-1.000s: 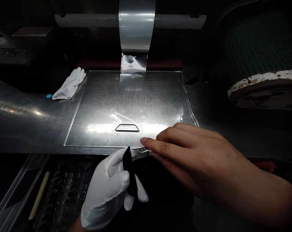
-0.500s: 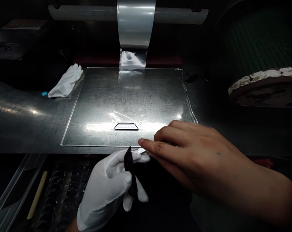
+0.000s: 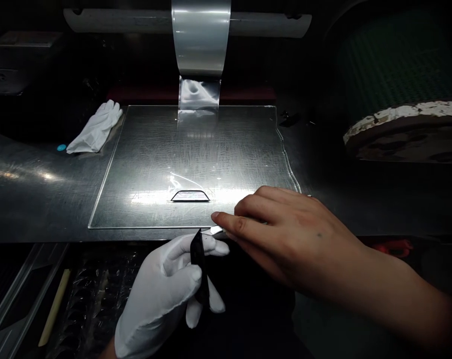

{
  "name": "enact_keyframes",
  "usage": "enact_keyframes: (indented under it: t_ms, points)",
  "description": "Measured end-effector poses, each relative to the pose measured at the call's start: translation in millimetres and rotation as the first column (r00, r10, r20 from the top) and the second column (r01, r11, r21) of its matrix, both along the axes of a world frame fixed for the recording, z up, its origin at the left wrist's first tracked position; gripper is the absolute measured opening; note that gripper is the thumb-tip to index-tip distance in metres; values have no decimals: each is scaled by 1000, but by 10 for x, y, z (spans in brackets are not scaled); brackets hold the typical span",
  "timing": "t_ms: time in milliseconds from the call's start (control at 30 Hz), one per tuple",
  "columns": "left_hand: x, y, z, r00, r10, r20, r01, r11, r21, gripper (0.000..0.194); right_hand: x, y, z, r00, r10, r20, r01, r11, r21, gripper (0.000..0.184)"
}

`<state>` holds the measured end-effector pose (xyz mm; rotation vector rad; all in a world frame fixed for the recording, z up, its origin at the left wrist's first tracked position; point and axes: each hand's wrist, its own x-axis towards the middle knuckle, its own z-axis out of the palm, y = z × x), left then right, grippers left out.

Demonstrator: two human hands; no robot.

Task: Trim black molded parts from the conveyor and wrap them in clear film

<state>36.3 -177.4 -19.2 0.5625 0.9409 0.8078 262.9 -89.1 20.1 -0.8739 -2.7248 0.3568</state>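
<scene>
My left hand (image 3: 166, 294), in a white glove, pinches a small flat black piece (image 3: 199, 269) upright in front of the bench edge. My bare right hand (image 3: 286, 234) holds a small metal blade tool (image 3: 216, 230), its tip touching the top of the black piece. Behind both hands lies a scratched clear plate (image 3: 196, 159) on the metal bench. A small black trapezoid piece (image 3: 190, 196) lies on the plate near its front edge.
A wide roll of clear film (image 3: 200, 37) hangs on a bar at the back, its end resting on the plate. A spare white glove (image 3: 95, 128) and a blue dot (image 3: 62, 147) lie at the left. A round worn disc (image 3: 405, 129) stands at the right. A wooden stick (image 3: 54, 309) lies lower left.
The view has shifted slightly to the right. Both hands stay together at the plate's front edge, the blade still against the black piece.
</scene>
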Motion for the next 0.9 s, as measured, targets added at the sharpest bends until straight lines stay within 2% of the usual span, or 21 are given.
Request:
enact_keyframes:
  t_ms: [133, 200, 400, 533, 767, 900]
  points:
    - [14, 4, -14, 999, 24, 35, -24, 1000, 6, 42, 59, -26, -85, 981, -52, -185, 36, 995, -92, 33]
    - [16, 13, -15, 998, 25, 59, -26, 1000, 17, 42, 78, -43, -90, 972, -77, -224, 51, 992, -117, 33]
    - [33, 16, 22, 998, 27, 50, -27, 1000, 2, 41, 57, -52, 26, 994, -25, -106, 11, 990, -138, 30]
    - [53, -1, 41, 999, 26, 21, -27, 1000, 7, 38, 28, -41, 82, 1000, -18, -17, 16, 994, -105, 29]
    - [48, -8, 40, 995, 13, -99, -18, 998, -54, 47, 12, -28, 67, 1000, -5, 27, 6, 999, -50, 31]
    - [35, -3, 48, 992, 4, -125, -13, 998, -66, 45, -5, -34, 36, 999, -35, 32, 35, 999, 18, 31]
